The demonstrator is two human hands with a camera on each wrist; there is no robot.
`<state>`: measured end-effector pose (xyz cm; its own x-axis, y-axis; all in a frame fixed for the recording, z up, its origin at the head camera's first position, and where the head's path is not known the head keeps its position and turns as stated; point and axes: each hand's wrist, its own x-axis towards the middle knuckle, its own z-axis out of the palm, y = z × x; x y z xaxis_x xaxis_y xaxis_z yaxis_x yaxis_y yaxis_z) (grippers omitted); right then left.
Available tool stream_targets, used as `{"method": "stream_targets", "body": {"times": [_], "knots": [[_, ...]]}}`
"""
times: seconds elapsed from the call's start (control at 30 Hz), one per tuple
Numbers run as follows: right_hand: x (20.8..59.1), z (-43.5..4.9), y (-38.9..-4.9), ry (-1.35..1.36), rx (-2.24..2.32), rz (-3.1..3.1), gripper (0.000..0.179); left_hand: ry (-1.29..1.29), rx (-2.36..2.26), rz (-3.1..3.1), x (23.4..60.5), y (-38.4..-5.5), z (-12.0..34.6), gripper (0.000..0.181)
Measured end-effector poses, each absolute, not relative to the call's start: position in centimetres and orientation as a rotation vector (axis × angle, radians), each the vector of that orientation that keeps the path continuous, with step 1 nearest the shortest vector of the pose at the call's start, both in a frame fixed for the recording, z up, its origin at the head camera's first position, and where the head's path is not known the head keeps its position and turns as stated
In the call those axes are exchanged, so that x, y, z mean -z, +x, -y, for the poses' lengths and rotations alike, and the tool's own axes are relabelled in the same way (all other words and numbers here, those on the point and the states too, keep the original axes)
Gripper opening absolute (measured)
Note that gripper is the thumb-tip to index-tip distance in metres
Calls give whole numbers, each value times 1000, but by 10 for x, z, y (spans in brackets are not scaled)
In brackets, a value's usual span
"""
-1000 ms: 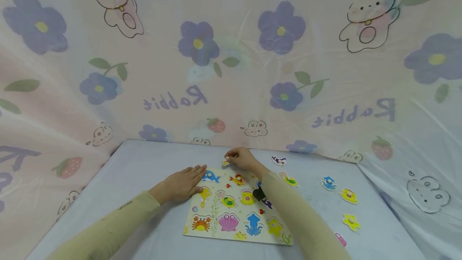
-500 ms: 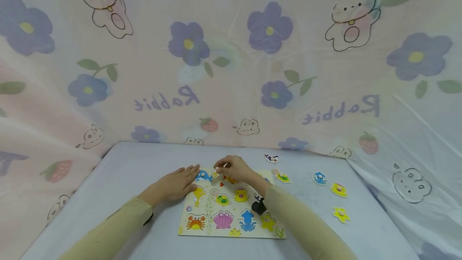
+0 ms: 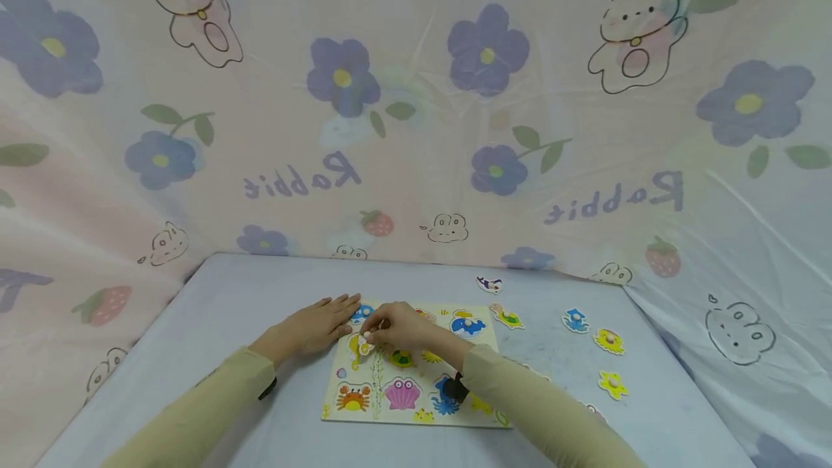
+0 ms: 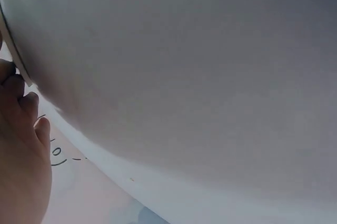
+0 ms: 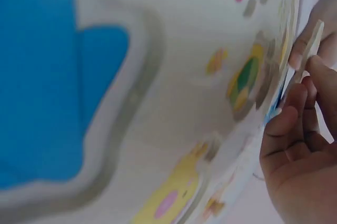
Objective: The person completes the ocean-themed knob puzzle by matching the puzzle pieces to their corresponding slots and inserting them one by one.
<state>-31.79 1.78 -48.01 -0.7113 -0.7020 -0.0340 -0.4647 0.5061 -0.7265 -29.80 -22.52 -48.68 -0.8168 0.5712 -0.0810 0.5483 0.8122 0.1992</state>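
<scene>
My right hand (image 3: 403, 327) pinches a small yellow puzzle piece (image 3: 365, 347) by its knob, just above the seahorse picture (image 3: 354, 354) at the left of a cream sea-animal puzzle board (image 3: 390, 417). In the right wrist view the piece (image 5: 311, 45) is seen edge-on, tilted between thumb and fingers; its printed face is hidden. My left hand (image 3: 315, 327) lies flat with straight fingers at the board's upper left edge, beside a blue dolphin piece (image 3: 361, 314). The left wrist view has that hand (image 4: 21, 145) only at its left border.
Right of the board lie loose knobbed pieces: a purple dolphin (image 3: 490, 285), a turtle (image 3: 507, 317), a blue squid (image 3: 575, 321), a yellow octopus (image 3: 609, 341) and a yellow starfish (image 3: 613, 384). My right sleeve (image 3: 539, 403) partly covers a pink one. A printed curtain (image 3: 416, 128) hangs behind the table.
From beyond the board's far edge, my right hand has come nearer and leftward with the yellow puzzle piece, over the seahorse picture. The left hand keeps its place on the board's edge.
</scene>
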Motion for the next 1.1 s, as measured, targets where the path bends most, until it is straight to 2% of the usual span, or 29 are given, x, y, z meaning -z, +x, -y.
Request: {"method": "stream_targets", "body": {"times": [0.47,1.1], "knots": [[482,5,-310,-1046,893,-2394,8,940,-235,-2852,484,-296,227,62],[486,6,-314,-1198,817,-2434,10,941,-189,-2869,490,-299,227,61]]}}
